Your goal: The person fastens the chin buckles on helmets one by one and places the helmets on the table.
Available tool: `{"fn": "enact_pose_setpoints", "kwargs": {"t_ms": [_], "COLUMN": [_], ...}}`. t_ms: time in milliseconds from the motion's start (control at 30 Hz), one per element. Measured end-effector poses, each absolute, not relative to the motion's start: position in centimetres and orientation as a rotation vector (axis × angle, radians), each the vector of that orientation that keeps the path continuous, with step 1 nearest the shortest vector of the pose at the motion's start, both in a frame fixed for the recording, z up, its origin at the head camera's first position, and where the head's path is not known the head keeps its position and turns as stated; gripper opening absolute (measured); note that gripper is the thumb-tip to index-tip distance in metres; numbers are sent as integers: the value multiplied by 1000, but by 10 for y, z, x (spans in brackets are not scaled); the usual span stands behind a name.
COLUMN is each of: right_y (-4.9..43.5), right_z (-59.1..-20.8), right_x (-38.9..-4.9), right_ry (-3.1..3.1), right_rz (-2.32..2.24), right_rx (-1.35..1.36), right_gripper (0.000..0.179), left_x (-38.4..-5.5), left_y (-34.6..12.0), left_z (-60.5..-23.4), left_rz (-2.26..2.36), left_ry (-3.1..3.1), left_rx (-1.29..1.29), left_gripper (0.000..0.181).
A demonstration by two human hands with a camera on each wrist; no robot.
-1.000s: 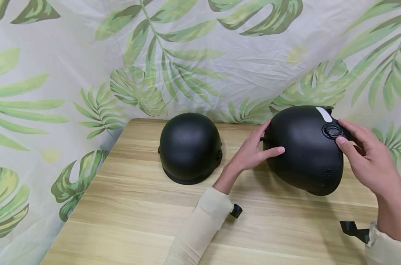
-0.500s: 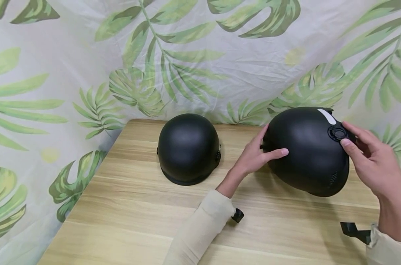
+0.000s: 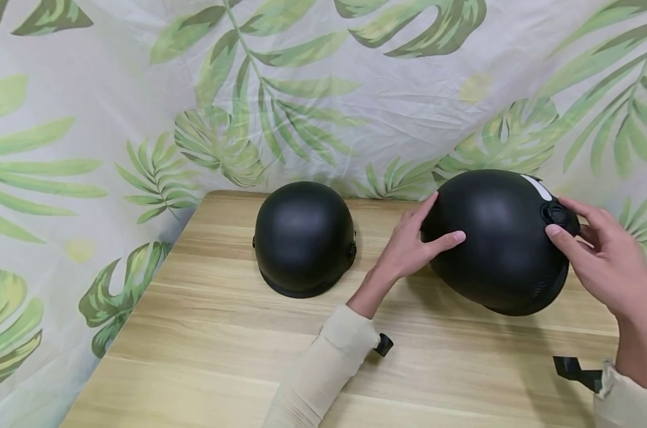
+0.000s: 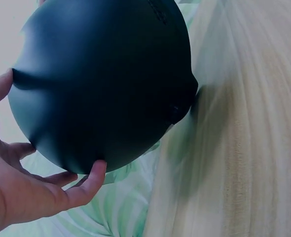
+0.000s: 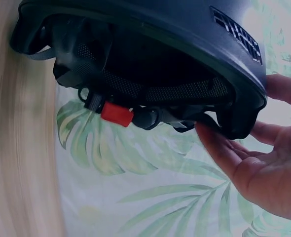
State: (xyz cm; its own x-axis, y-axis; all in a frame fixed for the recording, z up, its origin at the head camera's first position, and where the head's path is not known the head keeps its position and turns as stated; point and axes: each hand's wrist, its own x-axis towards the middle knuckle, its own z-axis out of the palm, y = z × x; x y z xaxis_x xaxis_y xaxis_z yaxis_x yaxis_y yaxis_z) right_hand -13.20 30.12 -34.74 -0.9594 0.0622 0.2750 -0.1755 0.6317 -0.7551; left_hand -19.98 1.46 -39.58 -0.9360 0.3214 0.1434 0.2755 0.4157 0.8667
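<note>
Both hands hold a black helmet [image 3: 494, 244] tilted on the right side of the wooden table. My left hand [image 3: 411, 244] grips its left side, thumb on the shell; in the left wrist view, fingertips [image 4: 97, 170] press against the dark shell. With the right hand [image 3: 603, 255] I pinch the rim beside the round side fitting [image 3: 556, 213]. In the right wrist view the helmet's mesh lining and a red buckle [image 5: 117, 114] on its strap show below the rim. A second black helmet [image 3: 304, 238] sits dome up to the left, apart from both hands.
The wooden table [image 3: 211, 351] ends at the back against a leaf-print cloth [image 3: 312, 89], which hangs on the left too. Black straps stick out from both sleeves, such as the one at the left sleeve [image 3: 383, 345].
The held helmet has turned and shifted slightly to the right, its round side fitting moving right with my right hand. The second helmet stays in place.
</note>
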Motion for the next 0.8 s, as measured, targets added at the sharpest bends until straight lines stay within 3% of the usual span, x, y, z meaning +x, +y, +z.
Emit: {"fn": "enact_pose_setpoints", "kwargs": {"t_ms": [800], "right_y": [298], "right_z": [-346], "right_x": [-128], "right_ry": [-2521], "right_rz": [983], "right_rx": [241], "right_gripper": [49], "left_x": [-205], "left_y": [15], "left_z": [-405], "left_rz": [1700], "left_ry": [2434], "left_rx": [638], "left_gripper": [99]}}
